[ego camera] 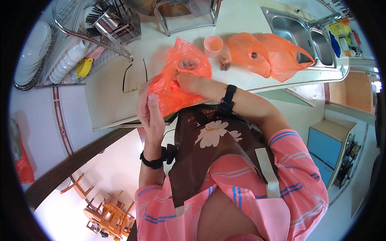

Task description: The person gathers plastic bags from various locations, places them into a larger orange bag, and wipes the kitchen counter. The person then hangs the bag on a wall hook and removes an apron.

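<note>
A thin red plastic bag (188,51) lies at the counter's front edge, its near side hanging toward my apron. My left hand (150,113) pinches the bag's left edge between thumb and fingers. My right hand (185,80) reaches into the bag's mouth, and its fingers are hidden in the red plastic. Pale brownish lumps (189,64) show in the bag just beyond that hand; what they are is unclear. To the right stands a pink plastic cup (213,46). Small brownish pieces (225,64) lie on the counter between the cup and an orange plastic bag (262,45).
Eyeglasses (124,79) lie left of the red bag. A wire dish rack (99,55) holds white bowls (68,58), a yellow cup (84,67) and a metal utensil holder (106,21). At the far right is a steel double sink (291,25). A metal stand (187,31) stands behind.
</note>
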A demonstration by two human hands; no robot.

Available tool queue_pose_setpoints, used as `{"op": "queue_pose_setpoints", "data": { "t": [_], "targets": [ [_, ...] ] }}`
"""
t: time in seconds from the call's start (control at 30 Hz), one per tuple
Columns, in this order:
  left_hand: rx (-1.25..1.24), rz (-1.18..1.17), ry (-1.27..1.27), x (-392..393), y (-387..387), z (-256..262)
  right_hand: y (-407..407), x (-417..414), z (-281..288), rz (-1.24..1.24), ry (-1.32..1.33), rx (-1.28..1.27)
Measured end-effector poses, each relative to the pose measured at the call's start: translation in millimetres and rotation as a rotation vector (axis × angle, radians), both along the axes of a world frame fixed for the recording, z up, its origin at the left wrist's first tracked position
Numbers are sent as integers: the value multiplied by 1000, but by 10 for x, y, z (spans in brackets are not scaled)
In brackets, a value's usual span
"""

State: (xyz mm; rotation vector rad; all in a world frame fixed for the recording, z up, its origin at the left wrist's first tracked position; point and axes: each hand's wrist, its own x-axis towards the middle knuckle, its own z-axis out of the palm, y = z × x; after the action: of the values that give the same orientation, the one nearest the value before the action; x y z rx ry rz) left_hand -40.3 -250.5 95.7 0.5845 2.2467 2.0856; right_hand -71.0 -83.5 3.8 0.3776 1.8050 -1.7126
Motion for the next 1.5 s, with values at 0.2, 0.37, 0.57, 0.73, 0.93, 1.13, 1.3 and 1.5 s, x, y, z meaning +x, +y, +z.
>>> {"op": "queue_pose_setpoints", "data": {
  "t": [0.2,0.37,0.57,0.73,0.93,1.13,1.3,1.5],
  "targets": [
    [-78,129,-190,-111,-124,11,804,568,645,266,1021,285],
    [-58,143,-69,-133,-235,-8,1459,677,47,-35,688,845],
    [-122,135,-77,-62,-240,-4,1488,648,-385,-78,546,786],
    [-41,159,-105,-43,-169,-19,1206,676,810,-196,1072,517],
    [42,200,-111,-9,-174,-52,427,321,847,287,1063,638],
    [-97,321,-142,-24,-373,-172,598,358,613,404,1134,1039],
    [-311,247,72,-171,-524,-157,1136,1235,1467,369,971,327],
    [-385,460,438,-214,-380,213,2511,1445,1305,-179,610,629]
  ]
}}
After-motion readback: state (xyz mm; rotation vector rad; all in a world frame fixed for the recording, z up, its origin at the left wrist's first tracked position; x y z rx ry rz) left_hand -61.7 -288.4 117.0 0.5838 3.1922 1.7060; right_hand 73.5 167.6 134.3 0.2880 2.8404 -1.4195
